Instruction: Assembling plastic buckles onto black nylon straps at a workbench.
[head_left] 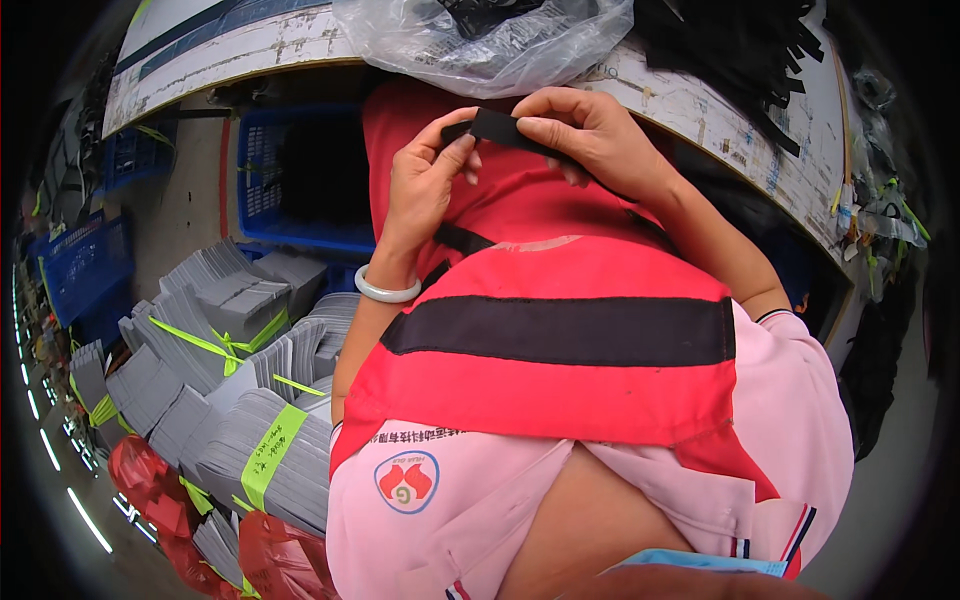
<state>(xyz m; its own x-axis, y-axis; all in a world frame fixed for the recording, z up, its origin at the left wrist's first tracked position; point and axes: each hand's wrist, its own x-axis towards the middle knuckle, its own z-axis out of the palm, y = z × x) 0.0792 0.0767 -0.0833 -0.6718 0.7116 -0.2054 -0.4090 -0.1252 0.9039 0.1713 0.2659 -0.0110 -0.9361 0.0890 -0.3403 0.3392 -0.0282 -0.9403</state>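
A flat black strap [497, 127] is stretched between my two hands, above my lap and the red apron [560, 390]. My left hand [424, 178] pinches its left end between thumb and fingers. Farther right, my right hand [600, 135] grips the strap with the thumb laid over it. Part of the strap's length runs under the right fingers, where it is hidden. Another black strip [463, 238] lies against the apron below my left hand.
A worn white table [720, 120] stands ahead, bearing a clear plastic bag [480, 50] and a pile of black strips [740, 40]. To the left are a blue crate [270, 238] and stacks of grey sheets [265, 440] tied with yellow-green bands. Red bags [285, 560] lie at lower left.
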